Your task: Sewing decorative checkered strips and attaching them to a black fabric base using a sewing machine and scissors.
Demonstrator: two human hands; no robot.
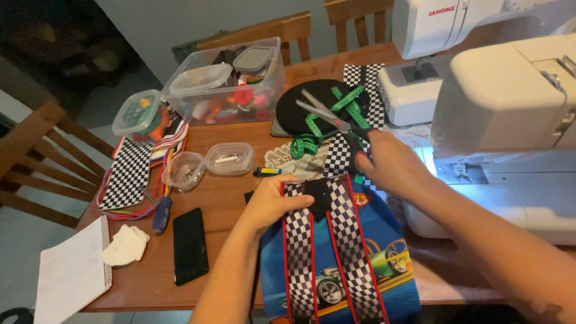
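My left hand [271,201] pinches the black patch [318,197] on the checkered bag [336,258]; beside the bag, my right hand [390,163] grips scissors [329,114].

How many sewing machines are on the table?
2. One white sewing machine stands at the table's right side, just past the right hand. Another white sewing machine stands behind it, partly cut off by the picture's top edge.

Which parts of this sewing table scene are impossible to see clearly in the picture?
Head view only:
- Scissors handles: hidden under the right hand.
- Left hand fingertips: tucked behind the checkered strap piece.
- Small parts in the two round containers: too small to identify.
- Sewing machine: cut off by the right and top edges.
- Notebook writing: too faint.
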